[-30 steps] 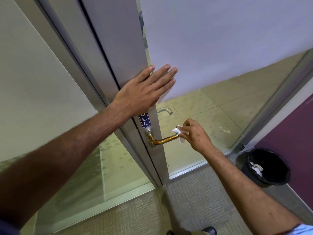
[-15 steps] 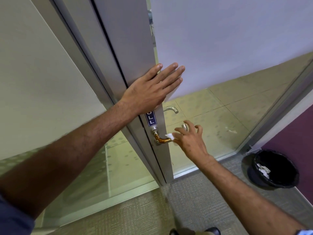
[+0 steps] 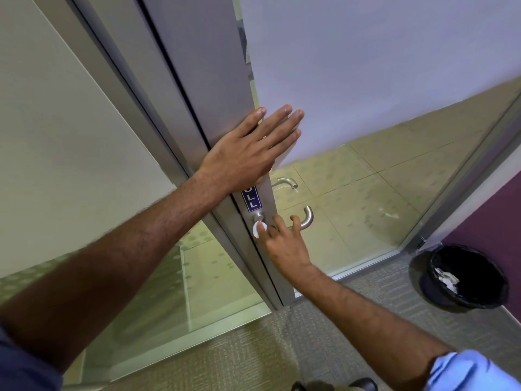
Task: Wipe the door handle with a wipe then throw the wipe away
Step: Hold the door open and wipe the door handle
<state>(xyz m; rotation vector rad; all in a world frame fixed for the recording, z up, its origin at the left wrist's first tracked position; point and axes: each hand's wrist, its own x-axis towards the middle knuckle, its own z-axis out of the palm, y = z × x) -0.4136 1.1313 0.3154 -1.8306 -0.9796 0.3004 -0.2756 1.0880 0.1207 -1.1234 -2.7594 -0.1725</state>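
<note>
A silver lever door handle (image 3: 308, 216) sticks out from the metal stile of a glass door (image 3: 222, 88), under a blue PULL label (image 3: 251, 200). My right hand (image 3: 284, 244) reaches onto the handle near its base and presses a small white wipe (image 3: 258, 228) against the stile end of the lever. Its fingers partly hide the bar of the handle. My left hand (image 3: 253, 150) lies flat against the door edge above the label, fingers spread, holding nothing.
A black waste bin (image 3: 462, 275) with crumpled white paper inside stands on the carpet at the right, by a purple wall (image 3: 496, 218). A second handle (image 3: 286, 182) shows through the glass. A dark shoe (image 3: 361, 384) shows at the bottom edge.
My right hand has slid the wipe along the handle from its free end to its base at the stile. The left hand has stayed flat on the door.
</note>
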